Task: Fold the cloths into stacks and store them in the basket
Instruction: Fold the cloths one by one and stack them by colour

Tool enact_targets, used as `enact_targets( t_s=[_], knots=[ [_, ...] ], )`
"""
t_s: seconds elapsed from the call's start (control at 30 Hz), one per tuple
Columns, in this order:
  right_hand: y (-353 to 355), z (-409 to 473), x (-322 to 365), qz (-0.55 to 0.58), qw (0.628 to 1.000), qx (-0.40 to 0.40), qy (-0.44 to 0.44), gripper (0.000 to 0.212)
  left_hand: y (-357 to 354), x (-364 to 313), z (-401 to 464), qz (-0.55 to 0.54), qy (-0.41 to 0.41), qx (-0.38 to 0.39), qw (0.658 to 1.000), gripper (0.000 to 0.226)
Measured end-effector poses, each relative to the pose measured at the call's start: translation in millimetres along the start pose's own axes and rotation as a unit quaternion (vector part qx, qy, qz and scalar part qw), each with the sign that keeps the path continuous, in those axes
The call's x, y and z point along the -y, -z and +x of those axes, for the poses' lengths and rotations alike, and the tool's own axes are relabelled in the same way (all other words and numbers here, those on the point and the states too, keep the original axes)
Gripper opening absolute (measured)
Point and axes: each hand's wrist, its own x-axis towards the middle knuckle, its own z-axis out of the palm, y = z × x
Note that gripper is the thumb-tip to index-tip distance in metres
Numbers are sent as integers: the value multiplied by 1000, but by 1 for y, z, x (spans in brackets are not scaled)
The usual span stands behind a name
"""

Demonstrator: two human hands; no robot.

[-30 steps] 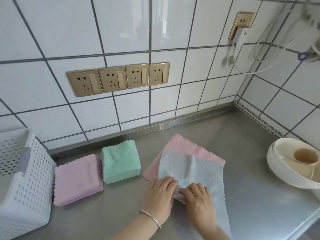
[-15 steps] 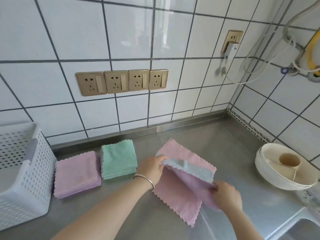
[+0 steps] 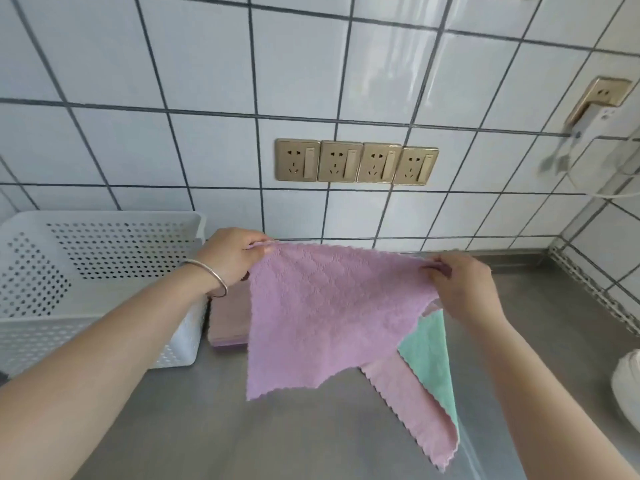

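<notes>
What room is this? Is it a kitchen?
Probably a kitchen. There is a steel counter against a white tiled wall, a row of wall sockets above it, and a stack of white dishes at the right edge.

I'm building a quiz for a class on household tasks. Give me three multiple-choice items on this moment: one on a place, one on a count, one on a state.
1. Where is the white basket?
A. Left of the held lilac cloth
B. Right of it
C. Hanging on the wall

2. How many gold wall sockets sit in the row above the counter?
A. Two
B. Four
C. Six

3. How is the lilac cloth held?
A. Flat on the counter under one palm
B. Lifted, its top corners pinched by the left hand and right hand
C. Folded inside the basket

Answers:
1 A, the basket stands at the left edge of the view beside the left forearm.
2 B, four plates sit side by side.
3 B, each grip takes one top corner and the cloth hangs below.
</notes>
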Motion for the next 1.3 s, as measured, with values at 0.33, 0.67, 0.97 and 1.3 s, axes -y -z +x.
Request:
enact_targets(
  t_s=[0.33,0.67,0.97,1.3],
  knots=[
    [-18,-59,40,87,979,155,102,34,50,63,-124,-14,24,95,995,43],
    [-107,-160,-44,3,876,481,13,30,-52,143,-226,-13,159,344,925,25],
    [-128,-190,-64,-62,817,573,2,38,-99,174,-255,3,238,400,885,40],
    [-145,-148,-55,45,894,430,-120,37,-99,177,-198,-80,313,185,928,24]
  ],
)
